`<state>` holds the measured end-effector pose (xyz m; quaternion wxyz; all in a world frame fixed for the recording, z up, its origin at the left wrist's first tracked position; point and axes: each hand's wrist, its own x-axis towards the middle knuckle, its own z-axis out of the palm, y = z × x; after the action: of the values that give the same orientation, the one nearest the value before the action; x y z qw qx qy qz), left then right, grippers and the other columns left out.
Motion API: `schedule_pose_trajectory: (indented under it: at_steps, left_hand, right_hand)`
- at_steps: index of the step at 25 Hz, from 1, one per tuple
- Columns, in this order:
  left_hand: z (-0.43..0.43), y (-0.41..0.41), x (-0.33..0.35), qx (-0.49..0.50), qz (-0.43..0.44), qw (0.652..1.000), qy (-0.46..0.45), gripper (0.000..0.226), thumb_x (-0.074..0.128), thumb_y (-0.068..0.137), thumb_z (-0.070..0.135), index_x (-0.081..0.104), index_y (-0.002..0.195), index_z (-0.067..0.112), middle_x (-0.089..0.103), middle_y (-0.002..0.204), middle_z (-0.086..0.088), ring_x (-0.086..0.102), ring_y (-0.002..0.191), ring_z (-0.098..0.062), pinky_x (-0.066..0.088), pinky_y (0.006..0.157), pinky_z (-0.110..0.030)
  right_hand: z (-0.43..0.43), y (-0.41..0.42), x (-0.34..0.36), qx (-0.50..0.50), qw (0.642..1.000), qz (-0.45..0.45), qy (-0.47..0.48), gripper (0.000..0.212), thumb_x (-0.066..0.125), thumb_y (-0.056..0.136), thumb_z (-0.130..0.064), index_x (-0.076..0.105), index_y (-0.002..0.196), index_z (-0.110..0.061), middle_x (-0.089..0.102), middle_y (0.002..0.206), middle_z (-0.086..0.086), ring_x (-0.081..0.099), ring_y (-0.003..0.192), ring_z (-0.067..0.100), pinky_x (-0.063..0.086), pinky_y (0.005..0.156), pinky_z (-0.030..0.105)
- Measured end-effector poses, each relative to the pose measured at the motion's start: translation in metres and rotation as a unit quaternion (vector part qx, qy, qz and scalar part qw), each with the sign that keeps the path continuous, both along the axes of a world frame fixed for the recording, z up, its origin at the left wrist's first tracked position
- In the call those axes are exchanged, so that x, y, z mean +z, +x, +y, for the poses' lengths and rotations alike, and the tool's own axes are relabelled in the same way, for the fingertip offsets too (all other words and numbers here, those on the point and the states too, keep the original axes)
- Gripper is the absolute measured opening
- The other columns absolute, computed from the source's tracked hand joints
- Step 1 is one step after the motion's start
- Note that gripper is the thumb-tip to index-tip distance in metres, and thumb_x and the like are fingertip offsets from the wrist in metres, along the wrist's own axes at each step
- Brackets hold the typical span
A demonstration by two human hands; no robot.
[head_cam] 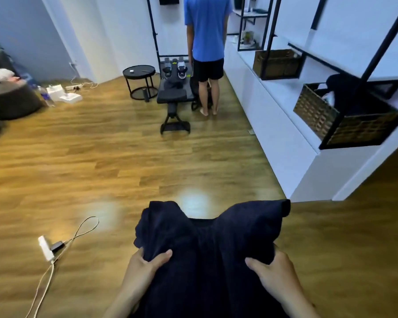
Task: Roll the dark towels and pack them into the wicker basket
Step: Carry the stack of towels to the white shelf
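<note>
I'm watching both hands gripping the dark towel (pixel 207 253) out in front, low and near in the scene, above the wooden floor (pixel 101 168). The left hand (pixel 145 262) is pinching a bunch of cloth between thumb and fingers; the right hand (pixel 271 269) is doing the same on the other side. The towel is looking soft and limp to me, sagging in the middle between two gathered, ruffled far corners, so I'm judging it light and floppy, best taken by its edges or corners to spread it flat for rolling. It's a deep navy, matte, thick-looking weave. The wicker basket (pixel 317 113) is sitting well apart, far right on the white shelf (pixel 283 125), something dark already inside.
</note>
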<state>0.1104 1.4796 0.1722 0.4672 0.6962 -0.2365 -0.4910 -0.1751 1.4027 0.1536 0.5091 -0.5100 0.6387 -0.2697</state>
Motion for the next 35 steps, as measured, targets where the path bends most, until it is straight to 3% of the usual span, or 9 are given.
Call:
schedule_pose_trajectory:
  at_steps: [5, 10, 15, 21, 26, 31, 35]
  left_hand:
    - [-0.187, 0.006, -0.027, -0.059, 0.030, 0.998, 0.005, 0.034, 0.082, 0.076, 0.014, 0.067, 0.108, 0.012, 0.077, 0.090, -0.002, 0.074, 0.080, -0.019, 0.056, 0.068, -0.031]
    - [-0.379, 0.005, -0.006, -0.126, 0.021, 0.992, 0.008, 0.053, 0.087, 0.063, 0.032, 0.067, 0.109, 0.015, 0.077, 0.093, -0.001, 0.074, 0.083, -0.019, 0.057, 0.073, -0.035]
    - [-0.551, -0.007, 0.005, -0.171, -0.020, 0.985, 0.012, 0.035, 0.082, 0.077, 0.019, 0.065, 0.108, 0.017, 0.076, 0.094, -0.001, 0.074, 0.080, -0.018, 0.056, 0.069, -0.030]
    - [-0.734, -0.043, 0.014, -0.142, -0.073, 0.987, 0.029, 0.032, 0.081, 0.077, 0.014, 0.065, 0.105, 0.015, 0.076, 0.090, -0.002, 0.074, 0.078, -0.020, 0.055, 0.066, -0.031]
    - [-0.885, -0.073, 0.032, -0.141, -0.100, 0.984, 0.034, 0.024, 0.079, 0.080, 0.012, 0.062, 0.095, 0.019, 0.073, 0.089, -0.001, 0.071, 0.080, -0.020, 0.052, 0.063, -0.029]
    - [-1.039, -0.096, 0.013, -0.214, -0.116, 0.969, 0.037, 0.030, 0.082, 0.077, 0.022, 0.061, 0.099, 0.026, 0.072, 0.091, 0.007, 0.070, 0.081, -0.013, 0.051, 0.064, -0.025]
    - [-1.181, -0.111, -0.010, -0.320, -0.130, 0.938, 0.029, 0.033, 0.083, 0.073, 0.026, 0.063, 0.100, 0.028, 0.073, 0.091, 0.009, 0.071, 0.078, -0.009, 0.055, 0.068, -0.027]
  right_hand:
    - [-0.157, 0.020, -0.013, -0.011, 1.000, 0.012, 0.013, 0.037, 0.080, 0.073, -0.019, 0.067, 0.106, -0.032, 0.074, 0.093, -0.017, 0.068, 0.092, 0.008, 0.053, 0.076, 0.029]
    - [-0.314, 0.021, 0.013, -0.083, 0.997, 0.006, 0.009, 0.037, 0.080, 0.076, -0.017, 0.063, 0.103, -0.036, 0.071, 0.096, -0.018, 0.067, 0.092, 0.010, 0.055, 0.081, 0.034]
    - [-0.461, 0.010, 0.012, -0.133, 0.991, -0.006, -0.027, 0.036, 0.080, 0.075, -0.014, 0.065, 0.101, -0.033, 0.072, 0.093, -0.018, 0.067, 0.091, 0.007, 0.052, 0.078, 0.028]
    - [-0.656, -0.005, 0.005, -0.101, 0.993, -0.045, -0.032, 0.040, 0.079, 0.076, -0.016, 0.057, 0.100, -0.040, 0.064, 0.090, -0.025, 0.058, 0.083, -0.007, 0.044, 0.068, 0.013]
    - [-0.805, -0.018, 0.010, -0.100, 0.994, -0.045, -0.009, 0.042, 0.078, 0.072, -0.026, 0.062, 0.109, -0.037, 0.069, 0.098, -0.021, 0.066, 0.096, 0.006, 0.055, 0.085, 0.030]
    - [-0.928, -0.022, 0.009, -0.149, 0.988, -0.043, -0.002, 0.037, 0.078, 0.074, -0.027, 0.059, 0.102, -0.040, 0.067, 0.093, -0.024, 0.063, 0.087, 0.002, 0.051, 0.075, 0.024]
    - [-1.032, -0.007, 0.000, -0.252, 0.968, -0.022, 0.002, 0.031, 0.078, 0.072, -0.028, 0.063, 0.097, -0.036, 0.069, 0.092, -0.020, 0.066, 0.088, 0.007, 0.055, 0.077, 0.029]
